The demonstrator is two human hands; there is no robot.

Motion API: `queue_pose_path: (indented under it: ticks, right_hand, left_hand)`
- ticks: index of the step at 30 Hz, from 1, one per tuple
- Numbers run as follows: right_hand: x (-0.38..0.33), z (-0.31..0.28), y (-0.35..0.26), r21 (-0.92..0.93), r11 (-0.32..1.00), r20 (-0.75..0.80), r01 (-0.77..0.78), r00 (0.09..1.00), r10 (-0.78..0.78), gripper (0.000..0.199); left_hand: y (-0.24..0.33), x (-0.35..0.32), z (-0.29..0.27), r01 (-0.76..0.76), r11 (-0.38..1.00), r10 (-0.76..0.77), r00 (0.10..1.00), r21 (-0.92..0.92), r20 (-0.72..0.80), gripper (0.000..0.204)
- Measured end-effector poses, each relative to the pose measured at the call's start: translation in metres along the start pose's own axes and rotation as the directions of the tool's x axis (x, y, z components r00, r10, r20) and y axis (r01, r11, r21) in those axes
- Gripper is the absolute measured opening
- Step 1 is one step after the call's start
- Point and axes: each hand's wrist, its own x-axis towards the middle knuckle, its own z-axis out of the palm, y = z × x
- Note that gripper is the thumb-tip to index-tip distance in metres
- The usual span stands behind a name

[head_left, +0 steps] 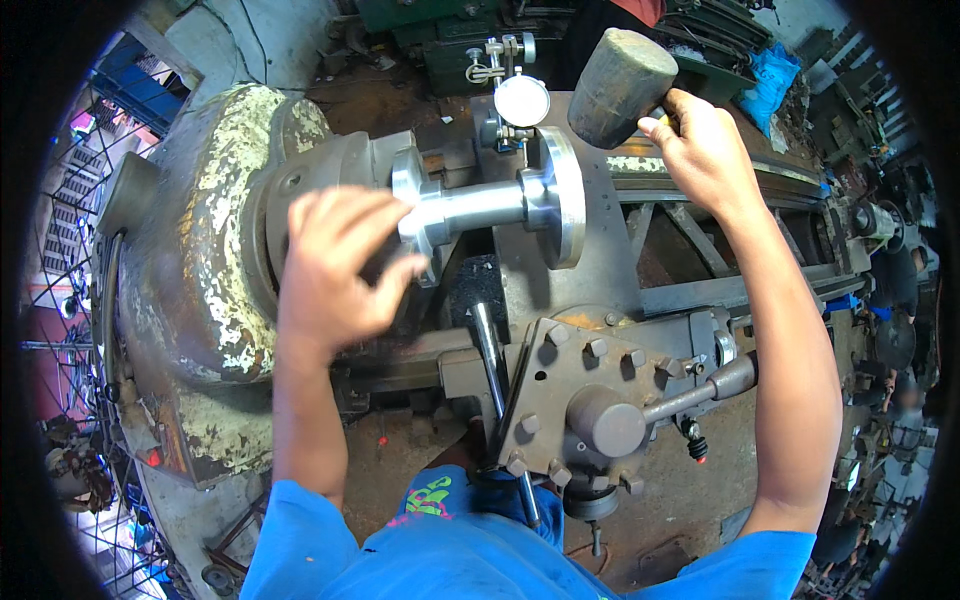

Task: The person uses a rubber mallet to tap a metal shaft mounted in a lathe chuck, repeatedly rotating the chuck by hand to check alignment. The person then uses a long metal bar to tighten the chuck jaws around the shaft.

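Tool post (590, 400) with its lever handle sits closest to the body, crowding the space under the work. Left hand (335, 265) is spread open, fingers loose, resting over the chuck-side flange of the shiny flanged shaft (500, 205) clamped in the old lathe (210, 260). The shaft sticks out sideways with free room around its far flange. Dial indicator (521, 100) sits just behind it. Right hand (700, 150) is wrapped tight on the mallet (620, 85), raised above the far flange, not touching.

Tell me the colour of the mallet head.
Dull grey-brown mallet head, seen in the head view.
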Motion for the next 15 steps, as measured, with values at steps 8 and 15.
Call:
queue_pose_path:
  ticks: [8,15]
  right_hand:
    - [-0.005,-0.004,-0.011,-0.049,0.999,0.012,0.007,1.000,-0.006,0.032]
    - [-0.003,-0.004,-0.008,-0.034,0.999,-0.005,0.015,1.000,-0.015,0.034]
  left_hand:
    - [-0.091,0.118,0.031,0.249,0.964,-0.267,0.894,0.096,0.360,0.046]
    - [-0.103,0.116,0.041,0.346,0.915,-0.390,0.632,0.207,0.670,0.041]
